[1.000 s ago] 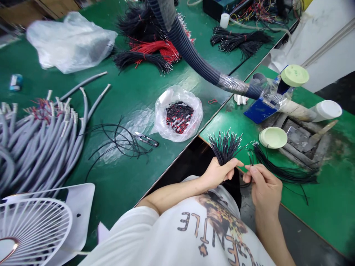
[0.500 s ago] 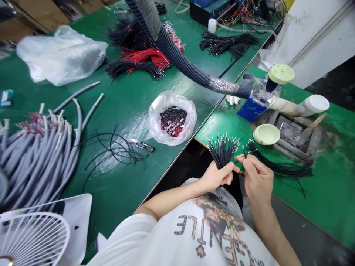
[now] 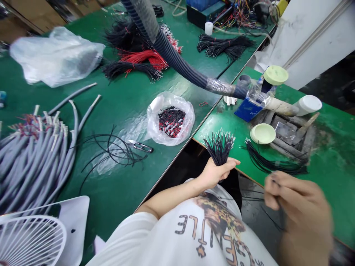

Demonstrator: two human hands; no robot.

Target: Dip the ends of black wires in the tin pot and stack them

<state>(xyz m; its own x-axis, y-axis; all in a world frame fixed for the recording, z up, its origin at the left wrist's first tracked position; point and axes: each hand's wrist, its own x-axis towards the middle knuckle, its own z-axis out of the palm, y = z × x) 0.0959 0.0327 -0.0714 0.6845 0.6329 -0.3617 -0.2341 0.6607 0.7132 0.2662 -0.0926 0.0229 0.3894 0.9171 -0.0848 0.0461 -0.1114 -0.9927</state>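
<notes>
My left hand (image 3: 215,173) is wrapped round an upright bundle of black wires (image 3: 219,146), their stripped silvery ends fanning out at the top. Lower right, motion smears my right hand (image 3: 296,199), its fingers pinched together. A few thin black wires (image 3: 252,195) run out of that pinch toward my shirt; their far ends are hard to make out. Beyond the right hand, a loose bunch of black wires (image 3: 273,160) lies on the green bench, beside a pale green round dish (image 3: 263,133).
A plastic bag (image 3: 151,125) of small black and red pieces stands left of the bundle. Thread snips (image 3: 141,146) lie by loose black wire (image 3: 111,151). Grey cables (image 3: 55,159) are heaped at left, near a white fan (image 3: 30,240). A ribbed hose (image 3: 185,66) hangs across the bench.
My right hand has swung away from the bundle, down and to the right, drawing thin black wires with it. My left hand still grips the bundle in nearly the same place.
</notes>
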